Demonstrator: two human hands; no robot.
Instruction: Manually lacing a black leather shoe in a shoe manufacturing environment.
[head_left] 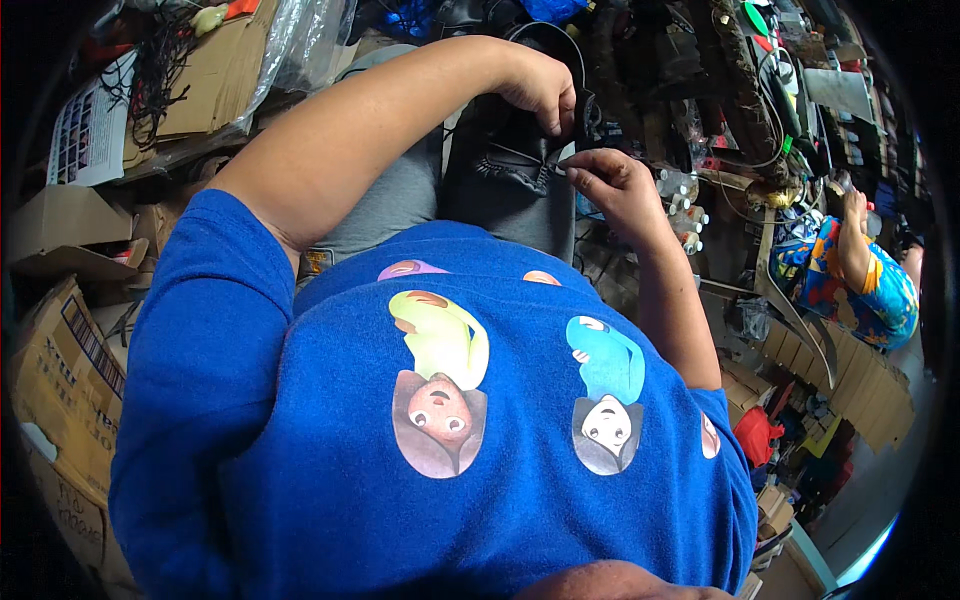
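In the upper middle of the frame, the left hand (540,88) is curled shut over the top edge of a dark grey, gathered piece of fabric (505,175) that lies across the lap, over grey trousers (395,195). Just below and right of it, the right hand (610,180) has thumb and forefinger pinched together at the fabric's right edge; whatever they hold is too small to make out. A blue sweatshirt with printed cartoon figures (450,440) fills the lower half of the frame. Brown cardboard boxes (70,370) stack along the left edge, with a clear plastic bag (300,45) at the upper left. At the right edge another person in a bright patterned shirt (860,280) sits near flattened cardboard (860,385)
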